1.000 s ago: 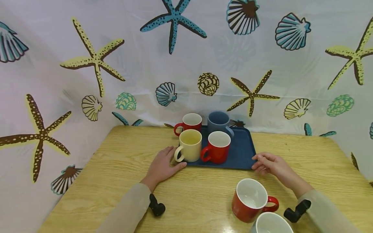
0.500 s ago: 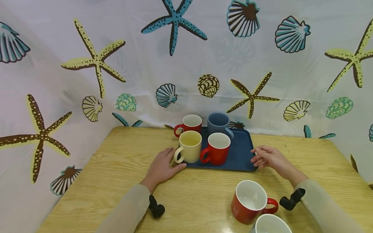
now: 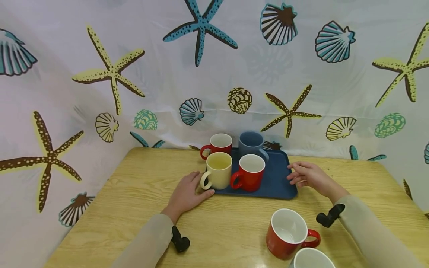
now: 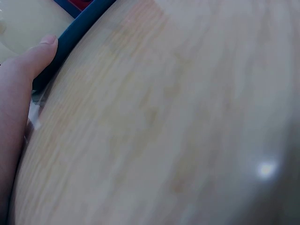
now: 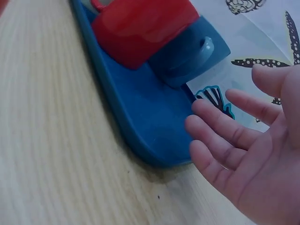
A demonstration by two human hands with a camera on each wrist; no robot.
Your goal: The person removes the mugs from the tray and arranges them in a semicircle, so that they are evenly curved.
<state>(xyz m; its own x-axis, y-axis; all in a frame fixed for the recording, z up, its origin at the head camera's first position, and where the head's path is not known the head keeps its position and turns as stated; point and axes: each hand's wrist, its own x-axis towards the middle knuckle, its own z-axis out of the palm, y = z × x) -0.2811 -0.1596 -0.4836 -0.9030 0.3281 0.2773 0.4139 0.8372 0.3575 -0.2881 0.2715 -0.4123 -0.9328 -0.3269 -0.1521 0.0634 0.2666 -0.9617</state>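
Observation:
In the head view, my left hand [image 3: 186,195] lies at the near left corner of a blue tray [image 3: 276,175]. Its thumb [image 4: 41,57] rests on the tray's front rim in the left wrist view, and its fingers lie along the left side. My right hand [image 3: 311,178] is at the tray's right edge with fingers spread and nothing held. On the tray stand a cream mug [image 3: 219,178], a red mug [image 3: 251,178] in front, a blue mug [image 3: 251,144] behind it, and another red mug [image 3: 226,149] at the back left.
Nearer me, a red mug [image 3: 285,242] with a white inside stands on the wooden table [image 3: 228,230]. A second white-lined mug [image 3: 311,260] is cut off by the frame's bottom edge. A curtain [image 3: 161,85] printed with starfish and shells hangs right behind the tray.
My right hand has moved away from me along the tray's right edge, uncovering its near right corner. The left hand and the mugs stay in place; the head view has tilted slightly up.

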